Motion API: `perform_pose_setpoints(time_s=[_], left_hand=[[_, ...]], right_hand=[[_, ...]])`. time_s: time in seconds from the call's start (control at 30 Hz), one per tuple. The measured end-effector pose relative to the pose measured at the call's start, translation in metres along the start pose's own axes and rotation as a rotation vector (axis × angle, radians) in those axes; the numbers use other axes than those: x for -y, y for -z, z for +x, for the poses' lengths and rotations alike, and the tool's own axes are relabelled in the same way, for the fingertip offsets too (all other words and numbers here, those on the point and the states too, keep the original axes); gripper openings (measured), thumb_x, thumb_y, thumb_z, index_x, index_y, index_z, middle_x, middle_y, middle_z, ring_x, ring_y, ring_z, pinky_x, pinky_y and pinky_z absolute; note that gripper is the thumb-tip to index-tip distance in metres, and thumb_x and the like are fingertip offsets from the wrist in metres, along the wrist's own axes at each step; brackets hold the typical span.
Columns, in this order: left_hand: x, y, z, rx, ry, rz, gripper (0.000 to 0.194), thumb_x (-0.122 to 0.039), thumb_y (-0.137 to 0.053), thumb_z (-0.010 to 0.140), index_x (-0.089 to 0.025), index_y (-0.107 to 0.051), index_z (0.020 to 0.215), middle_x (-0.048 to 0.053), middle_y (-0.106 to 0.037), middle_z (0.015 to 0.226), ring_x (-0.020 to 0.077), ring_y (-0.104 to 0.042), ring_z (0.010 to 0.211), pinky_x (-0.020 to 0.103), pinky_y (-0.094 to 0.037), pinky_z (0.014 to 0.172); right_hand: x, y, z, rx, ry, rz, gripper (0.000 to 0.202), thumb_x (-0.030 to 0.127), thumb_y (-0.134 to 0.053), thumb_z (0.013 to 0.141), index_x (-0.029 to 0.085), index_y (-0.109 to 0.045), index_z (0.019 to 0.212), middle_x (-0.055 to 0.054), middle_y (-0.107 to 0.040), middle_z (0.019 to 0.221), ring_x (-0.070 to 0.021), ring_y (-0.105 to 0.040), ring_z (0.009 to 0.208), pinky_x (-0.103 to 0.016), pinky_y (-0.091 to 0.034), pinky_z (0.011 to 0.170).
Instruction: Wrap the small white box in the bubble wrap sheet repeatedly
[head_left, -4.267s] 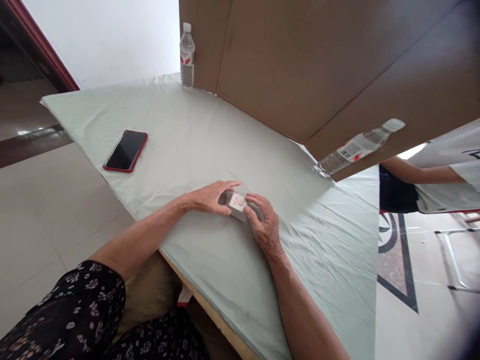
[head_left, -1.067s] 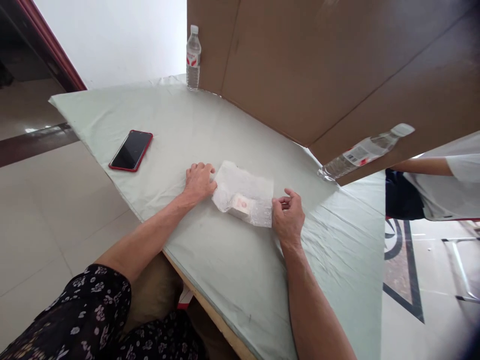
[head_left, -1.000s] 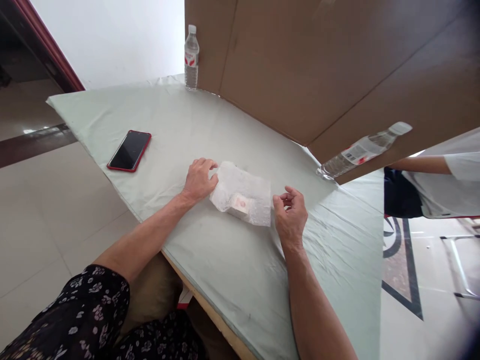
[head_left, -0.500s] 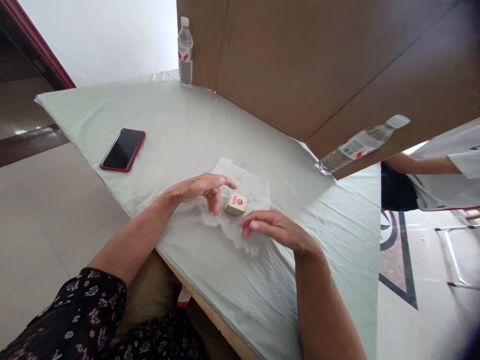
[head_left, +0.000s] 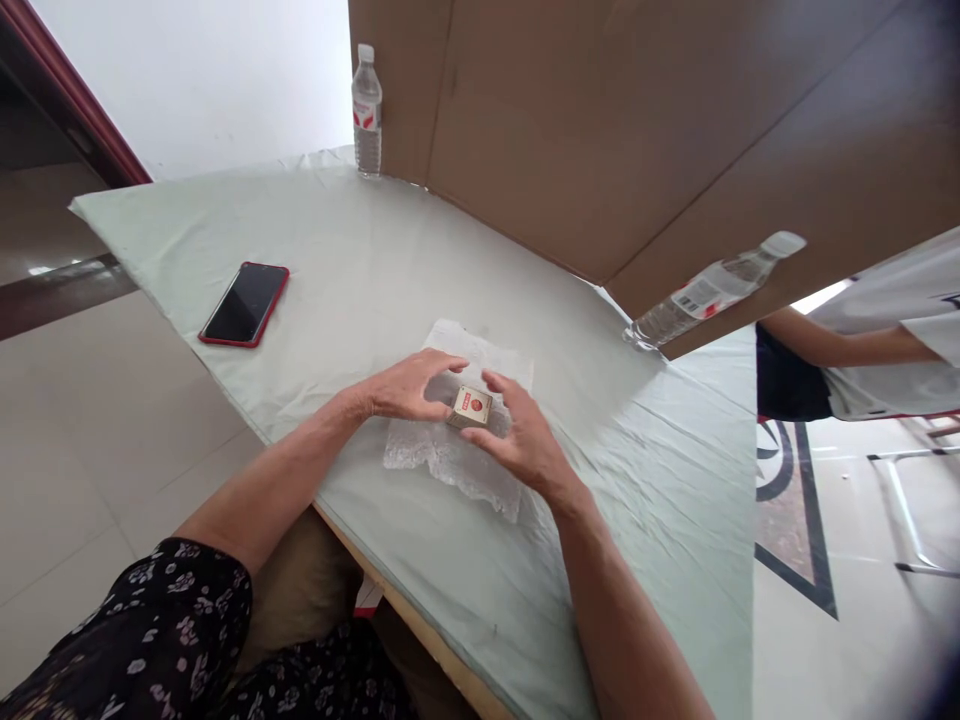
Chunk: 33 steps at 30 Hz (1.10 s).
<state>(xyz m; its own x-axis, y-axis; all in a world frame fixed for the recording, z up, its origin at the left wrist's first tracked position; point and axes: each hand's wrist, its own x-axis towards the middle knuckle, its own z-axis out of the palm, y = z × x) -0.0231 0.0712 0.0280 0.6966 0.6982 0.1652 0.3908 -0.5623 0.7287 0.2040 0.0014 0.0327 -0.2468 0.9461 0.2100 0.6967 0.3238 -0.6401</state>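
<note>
While the left hand (head_left: 411,388) and right hand (head_left: 529,440) curve round a small printed box (head_left: 472,403), each grip is wide, though whether either touches it I cannot tell; the box sits on a crumpled translucent sheet (head_left: 450,466), near the front edge of the worktop (head_left: 337,270); pale cloth stretches from there to a cardboard panel (head_left: 562,130) blocking the far side, a left bottle (head_left: 367,118) and right bottle (head_left: 701,295) before it; a red-edged phone (head_left: 245,304) lies near the left edge

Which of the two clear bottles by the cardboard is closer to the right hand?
The bottle on the picture's right, closer to the right hand; the other bottle is at the cardboard's left edge.
</note>
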Motion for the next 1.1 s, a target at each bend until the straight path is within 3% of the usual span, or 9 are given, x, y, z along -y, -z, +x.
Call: perform_pose_setpoints(time_s=[0.13,0.3,0.43,0.5,0.6,0.7,0.83,0.93,1.1], left_hand=[[0.008,-0.012,0.001,0.104,-0.026,0.176,0.092,-0.047,-0.075,0.072,-0.017,-0.035,0.150,0.018,-0.048,0.149,0.0361,-0.040,0.142,0.051,-0.029,0.118],[0.011,-0.016,0.001,0.155,-0.018,0.277,0.100,-0.051,-0.073,0.075,-0.018,-0.024,0.156,0.020,-0.036,0.158,0.0366,-0.029,0.149,0.050,-0.023,0.120],[0.006,-0.012,0.001,0.190,0.002,0.299,0.100,-0.050,-0.072,0.076,-0.018,-0.022,0.157,0.020,-0.032,0.161,0.0347,-0.023,0.152,0.049,-0.018,0.122],[0.005,-0.011,0.000,0.204,0.002,0.293,0.100,-0.051,-0.072,0.076,-0.019,-0.022,0.157,0.019,-0.032,0.161,0.0342,-0.022,0.153,0.050,-0.016,0.123],[0.006,-0.011,0.000,0.214,-0.007,0.277,0.101,-0.056,-0.072,0.077,-0.020,-0.022,0.157,0.019,-0.031,0.162,0.0332,-0.020,0.154,0.050,-0.012,0.124],[0.010,-0.013,0.000,0.200,-0.019,0.277,0.105,-0.064,-0.072,0.075,-0.021,-0.023,0.157,0.018,-0.031,0.162,0.0343,-0.019,0.154,0.053,-0.008,0.124],[0.015,-0.013,0.000,0.193,0.010,0.299,0.111,-0.069,-0.072,0.071,-0.019,-0.024,0.157,0.019,-0.029,0.163,0.0358,-0.018,0.154,0.054,-0.004,0.124],[0.017,-0.012,0.000,0.200,0.022,0.305,0.113,-0.070,-0.072,0.071,-0.017,-0.024,0.157,0.019,-0.027,0.164,0.0356,-0.017,0.154,0.054,-0.003,0.123],[0.021,-0.010,0.000,0.207,0.006,0.301,0.111,-0.072,-0.071,0.070,-0.022,-0.024,0.157,0.015,-0.028,0.164,0.0345,-0.016,0.155,0.053,-0.003,0.124]], right_hand=[[-0.009,0.004,0.004,-0.040,-0.038,-0.053,0.044,0.039,-0.065,0.082,0.023,-0.062,0.124,-0.012,-0.068,0.128,-0.0316,-0.061,0.118,-0.051,-0.043,0.105],[-0.060,0.058,0.001,-0.339,-0.269,-0.113,0.050,0.043,-0.067,0.074,0.021,-0.064,0.118,-0.011,-0.071,0.116,-0.0286,-0.066,0.101,-0.048,-0.049,0.094],[-0.097,0.088,-0.010,-0.232,-0.453,-0.261,0.049,0.047,-0.068,0.070,0.021,-0.068,0.110,-0.013,-0.073,0.104,-0.0325,-0.067,0.095,-0.054,-0.050,0.089],[-0.096,0.090,-0.012,-0.269,-0.433,-0.307,0.051,0.053,-0.067,0.072,0.021,-0.069,0.113,-0.016,-0.069,0.118,-0.0375,-0.063,0.109,-0.061,-0.045,0.096],[-0.071,0.081,-0.009,-0.359,-0.248,-0.323,0.055,0.056,-0.062,0.081,0.021,-0.065,0.123,-0.018,-0.059,0.138,-0.0386,-0.052,0.130,-0.063,-0.036,0.109],[-0.039,0.060,-0.004,-0.036,0.004,-0.250,0.066,0.057,-0.063,0.083,0.023,-0.054,0.139,-0.015,-0.054,0.146,-0.0321,-0.048,0.137,-0.054,-0.034,0.116],[-0.024,0.032,-0.005,0.367,0.026,-0.246,0.097,0.061,-0.074,0.073,0.028,-0.033,0.155,-0.013,-0.038,0.160,-0.0342,-0.035,0.148,-0.056,-0.031,0.118],[-0.029,0.024,-0.007,0.434,-0.022,-0.298,0.111,0.063,-0.080,0.066,0.027,-0.028,0.157,-0.015,-0.031,0.163,-0.0369,-0.028,0.151,-0.058,-0.028,0.119],[-0.037,0.026,-0.007,0.432,-0.012,-0.312,0.111,0.064,-0.079,0.066,0.027,-0.027,0.158,-0.016,-0.031,0.163,-0.0369,-0.028,0.151,-0.059,-0.027,0.119]])
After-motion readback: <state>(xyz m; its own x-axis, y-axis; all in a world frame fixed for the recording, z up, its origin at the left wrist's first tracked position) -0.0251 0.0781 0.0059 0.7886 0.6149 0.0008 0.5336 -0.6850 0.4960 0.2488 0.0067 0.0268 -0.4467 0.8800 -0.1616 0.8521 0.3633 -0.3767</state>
